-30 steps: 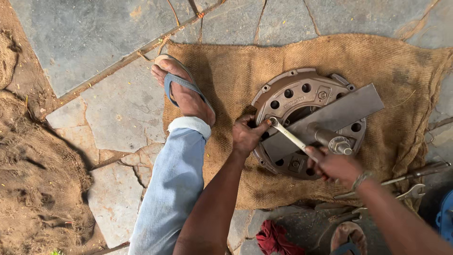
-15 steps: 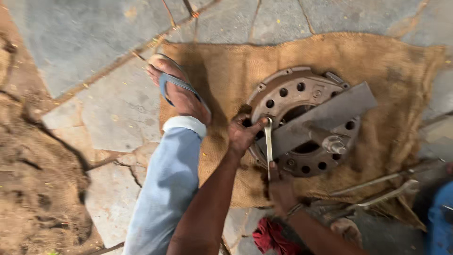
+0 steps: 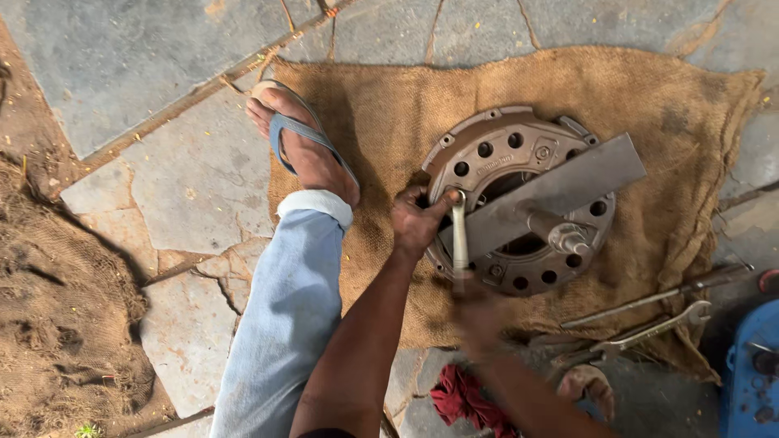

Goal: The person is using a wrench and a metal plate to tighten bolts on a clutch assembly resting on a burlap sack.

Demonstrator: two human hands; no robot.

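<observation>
A round rusty metal clutch cover (image 3: 519, 154) lies on a burlap sack (image 3: 389, 105), with a flat steel bar (image 3: 560, 191) bolted across it. My left hand (image 3: 415, 221) presses on the cover's left rim beside the head of a wrench (image 3: 459, 235). The wrench stands on a bolt at that rim, its handle pointing toward me. My right hand (image 3: 479, 312), blurred by motion, grips the handle's near end. My left foot in a blue sandal (image 3: 304, 146) rests on the sack's left edge.
Long spanners and a rod (image 3: 649, 316) lie on the sack at right. A red rag (image 3: 462, 397) sits near my right forearm. A blue metal object (image 3: 755, 365) is at the right edge. Stone paving (image 3: 162, 97) lies around; loose netting and soil (image 3: 57, 308) at left.
My right hand has swung the wrench handle from the right of the cover round toward me, down to the cover's lower left. The left hand stayed on the rim.
</observation>
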